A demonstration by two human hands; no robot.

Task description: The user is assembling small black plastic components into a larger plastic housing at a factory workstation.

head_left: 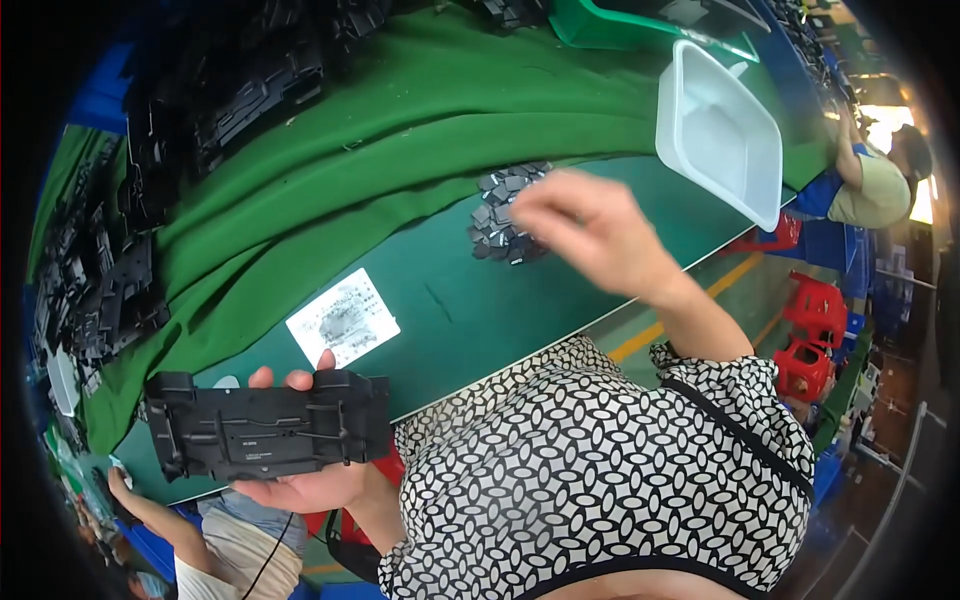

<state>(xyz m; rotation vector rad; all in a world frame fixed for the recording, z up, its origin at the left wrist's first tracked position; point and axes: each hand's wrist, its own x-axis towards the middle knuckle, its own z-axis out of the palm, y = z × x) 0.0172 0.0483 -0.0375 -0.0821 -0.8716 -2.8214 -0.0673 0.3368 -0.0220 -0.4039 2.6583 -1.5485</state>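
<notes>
My left hand (pixel 325 488) grips a black plastic toy-car chassis (pixel 265 430) from below, its fingertips curled over the far edge. The chassis is tilted so that a ribbed face with axle-like bars shows. Over a heap of small flat black plastic pieces (pixel 490 218) hovers my right hand (pixel 600 232), thumb and fingers pinched together. Whether a piece sits in that pinch I cannot make out. Between the two hands, a printed white sheet (pixel 345 315) lies on the green tabletop (pixel 450 300).
Green cloth (pixel 420 125) covers the far side, with black plastic parts (pixel 260 95) piled at far left. A white plastic basin (pixel 768 180) stands at the right, near a green bin (pixel 600 32). Red stools (pixel 815 310) and a person (pixel 868 190) are beyond; another person (pixel 240 545) is at lower left.
</notes>
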